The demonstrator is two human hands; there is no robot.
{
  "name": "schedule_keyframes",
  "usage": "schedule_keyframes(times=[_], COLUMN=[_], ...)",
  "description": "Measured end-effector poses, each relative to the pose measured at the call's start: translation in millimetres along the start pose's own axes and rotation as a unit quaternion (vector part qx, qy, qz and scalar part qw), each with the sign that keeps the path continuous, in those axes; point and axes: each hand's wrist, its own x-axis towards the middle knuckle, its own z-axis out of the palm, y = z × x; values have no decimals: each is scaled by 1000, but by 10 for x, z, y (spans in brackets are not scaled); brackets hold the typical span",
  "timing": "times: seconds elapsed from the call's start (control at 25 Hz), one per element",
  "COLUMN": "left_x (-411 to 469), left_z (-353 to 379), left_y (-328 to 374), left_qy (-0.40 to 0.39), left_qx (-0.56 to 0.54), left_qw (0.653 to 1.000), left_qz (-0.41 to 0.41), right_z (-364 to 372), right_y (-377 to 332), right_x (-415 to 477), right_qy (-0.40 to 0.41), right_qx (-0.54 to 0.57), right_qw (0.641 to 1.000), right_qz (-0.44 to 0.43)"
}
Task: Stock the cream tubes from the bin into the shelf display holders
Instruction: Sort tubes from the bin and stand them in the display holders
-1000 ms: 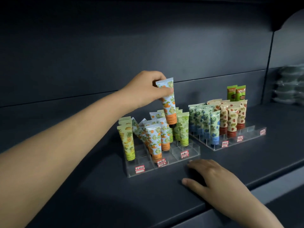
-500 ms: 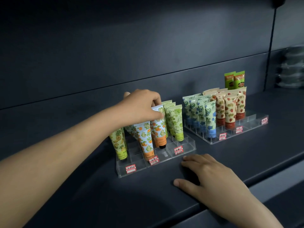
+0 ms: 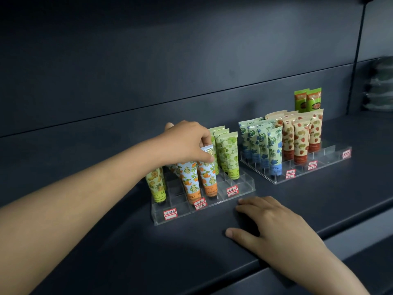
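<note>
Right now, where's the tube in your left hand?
Head view, left of centre: the orange-print tube stands cap-down in the left acrylic holder, between a matching tube and the green tubes.

**A shop's stocked display shelf**

The place is a retail shop. A dark metal shelf (image 3: 319, 199) with a matching back panel (image 3: 148, 60) carries two clear acrylic display trays, the left holder (image 3: 244, 186) and the right holder (image 3: 331, 155), each split into lanes by dividers. Cream tubes (image 3: 274, 150) stand in them in rows sorted by printed pattern. Small red-bordered labels (image 3: 170, 213) are stuck on the front edges. Beyond an upright (image 3: 359, 50), a neighbouring bay holds more goods (image 3: 380, 88), blurred.
</note>
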Motion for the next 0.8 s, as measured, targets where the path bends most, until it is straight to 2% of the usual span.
schedule_keyframes(times=[0.32,0.56,0.8], left_x=[-44,-118,-143], left_z=[-44,-335,-506], left_y=[-14,-240,-644], left_qy=[18,102,125], left_qx=[0,-92,-136], left_qw=[1000,990,981], left_qz=[7,-39,-67], right_z=[-2,-34,-556], right_y=[-10,8,86], right_x=[2,26,404], right_qy=[-6,2,108], right_qx=[-5,23,97], right_qw=[1000,1000,989], right_qz=[4,14,26])
